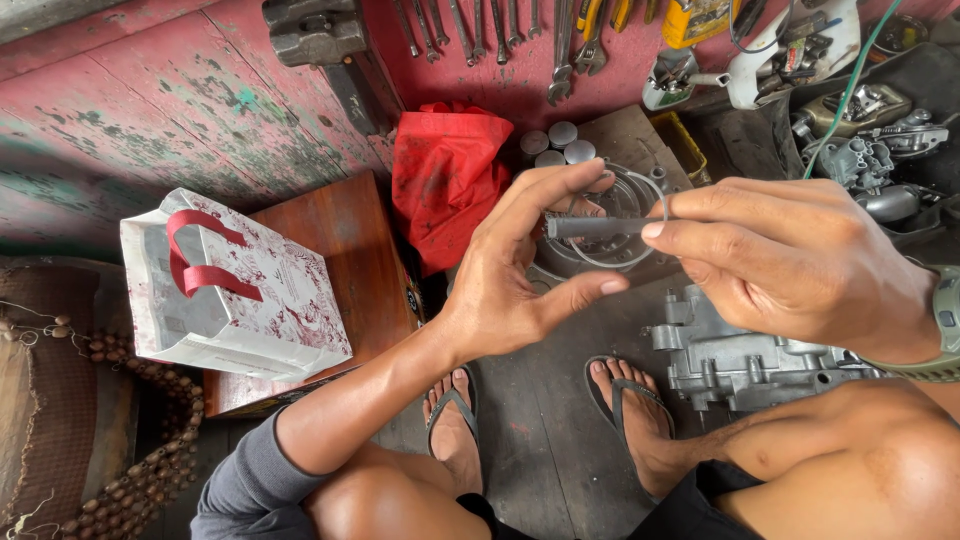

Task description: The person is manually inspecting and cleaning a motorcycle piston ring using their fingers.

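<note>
Pinching a short grey rod (597,227) at its end, the right hand (800,265) holds it level; the left hand (520,270) is spread open, fingertip on the rod's other end. Beyond both hands sits a round metal bowl (622,255), contents unclear. Below the right hand lies a grey engine casing (730,355); left of the left hand stands a white gift bag (230,295), its inside hidden.

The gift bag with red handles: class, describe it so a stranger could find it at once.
Start at the peeling red wall, then drop to the brown wooden box below it. On the box's left side leans the paper gift bag, white with a dark red floral print and red ribbon handles, unlike the plain red plastic bag nearby.
</note>
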